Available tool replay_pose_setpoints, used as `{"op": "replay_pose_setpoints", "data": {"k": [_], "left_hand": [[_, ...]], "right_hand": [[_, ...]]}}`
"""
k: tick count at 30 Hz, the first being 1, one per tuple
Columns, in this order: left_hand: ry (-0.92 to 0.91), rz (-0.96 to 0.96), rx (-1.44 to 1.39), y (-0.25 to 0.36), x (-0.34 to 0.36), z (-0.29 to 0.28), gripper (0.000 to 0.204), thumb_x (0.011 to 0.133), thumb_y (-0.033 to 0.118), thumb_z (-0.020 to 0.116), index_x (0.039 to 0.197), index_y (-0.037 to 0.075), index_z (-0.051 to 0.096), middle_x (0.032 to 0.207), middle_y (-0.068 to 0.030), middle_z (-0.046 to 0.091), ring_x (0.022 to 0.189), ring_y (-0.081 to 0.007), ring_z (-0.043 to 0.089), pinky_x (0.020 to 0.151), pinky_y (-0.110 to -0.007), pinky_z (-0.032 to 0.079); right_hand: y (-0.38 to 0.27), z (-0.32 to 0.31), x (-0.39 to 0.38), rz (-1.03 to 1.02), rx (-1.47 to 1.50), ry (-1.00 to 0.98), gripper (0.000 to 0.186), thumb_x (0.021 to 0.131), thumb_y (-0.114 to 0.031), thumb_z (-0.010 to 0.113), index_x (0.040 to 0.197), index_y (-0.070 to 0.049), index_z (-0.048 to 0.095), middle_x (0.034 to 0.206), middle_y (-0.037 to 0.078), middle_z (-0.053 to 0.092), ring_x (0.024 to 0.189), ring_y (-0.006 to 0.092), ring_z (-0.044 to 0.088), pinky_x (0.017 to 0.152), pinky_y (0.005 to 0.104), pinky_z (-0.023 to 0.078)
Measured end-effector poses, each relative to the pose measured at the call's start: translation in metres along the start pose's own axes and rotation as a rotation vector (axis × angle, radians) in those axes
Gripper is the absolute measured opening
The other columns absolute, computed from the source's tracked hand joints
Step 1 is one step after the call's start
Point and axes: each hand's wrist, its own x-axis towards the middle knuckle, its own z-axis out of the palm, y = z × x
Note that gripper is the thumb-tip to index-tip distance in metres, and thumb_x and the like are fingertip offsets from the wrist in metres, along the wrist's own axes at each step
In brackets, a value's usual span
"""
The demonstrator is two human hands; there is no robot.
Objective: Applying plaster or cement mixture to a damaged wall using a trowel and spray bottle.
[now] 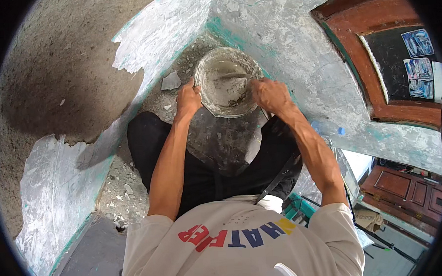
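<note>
Bucket (223, 111): on the floor (185, 65), just beyond the knees (149, 133) of the seated person (226, 258), near the corner where two walls meet. Rim and inner side are crusted with pale residue; grey mix (231, 94) lies inside. Left hand (188, 98): at the left rim, fingers grasping the edge. Right hand (272, 95): at the right rim, fingers clenched around the trowel (234, 75), its handle mostly hidden by the hand. The blade points leftward inside the vessel; from where I stand I cannot tell how deep it sits.

Surroundings: the left wall (164, 27) bears a pale, ragged-edged coat beside a bare brown patch (65, 80). The right wall (295, 41) is pale and mottled, with green traces near its foot. Rubble (127, 189) is strewn along the left wall, and a larger chip (170, 81) lies near the left hand. A clear bottle (324, 128) with a blue cap (341, 131) is near the right forearm (312, 144). A brown frame (346, 68) is set in the right wall, pictures (418, 69) on the dark panel within it
</note>
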Motion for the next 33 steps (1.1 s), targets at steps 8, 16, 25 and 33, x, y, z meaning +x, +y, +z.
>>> {"op": "replay_pose_setpoints", "data": {"k": [8, 16, 25, 33], "left_hand": [[-0.063, -0.093, -0.116, 0.019, 0.003, 0.0, 0.057, 0.106, 0.021, 0.06, 0.157, 0.006, 0.042, 0.126, -0.0238, 0.069, 0.064, -0.0211, 0.072, 0.059, -0.035, 0.061], [-0.006, -0.098, -0.173, 0.017, -0.006, 0.006, 0.051, 0.106, 0.018, 0.056, 0.155, 0.006, 0.045, 0.111, -0.0209, 0.075, 0.06, -0.0216, 0.071, 0.057, -0.038, 0.06], [0.032, -0.102, -0.156, 0.016, -0.011, -0.006, 0.054, 0.104, 0.02, 0.061, 0.154, 0.004, 0.047, 0.098, -0.0204, 0.076, 0.059, -0.0213, 0.07, 0.062, -0.039, 0.059], [-0.077, -0.069, -0.2, 0.009, -0.003, -0.003, 0.056, 0.106, 0.019, 0.059, 0.157, 0.003, 0.041, 0.127, -0.0247, 0.069, 0.065, -0.0199, 0.073, 0.06, -0.033, 0.062]], "right_hand": [[-0.005, 0.054, 0.055, 0.126, 0.022, 0.053, 0.023, 0.094, -0.015, 0.057, 0.107, 0.001, 0.067, 0.089, 0.021, 0.074, 0.082, 0.0371, 0.075, 0.069, 0.0494, 0.061], [-0.031, 0.064, -0.008, -0.102, 0.115, 0.035, 0.026, 0.092, -0.017, 0.059, 0.116, -0.007, 0.064, 0.092, 0.021, 0.071, 0.085, 0.0412, 0.073, 0.071, 0.0523, 0.059], [-0.019, -0.02, -0.061, -0.101, 0.13, -0.017, 0.023, 0.089, -0.016, 0.065, 0.11, -0.006, 0.068, 0.092, 0.02, 0.071, 0.083, 0.0405, 0.073, 0.072, 0.0524, 0.059], [-0.007, 0.069, 0.003, -0.072, 0.036, 0.112, 0.028, 0.097, -0.024, 0.059, 0.121, -0.01, 0.066, 0.091, 0.021, 0.069, 0.078, 0.0385, 0.071, 0.066, 0.0503, 0.059]]}}
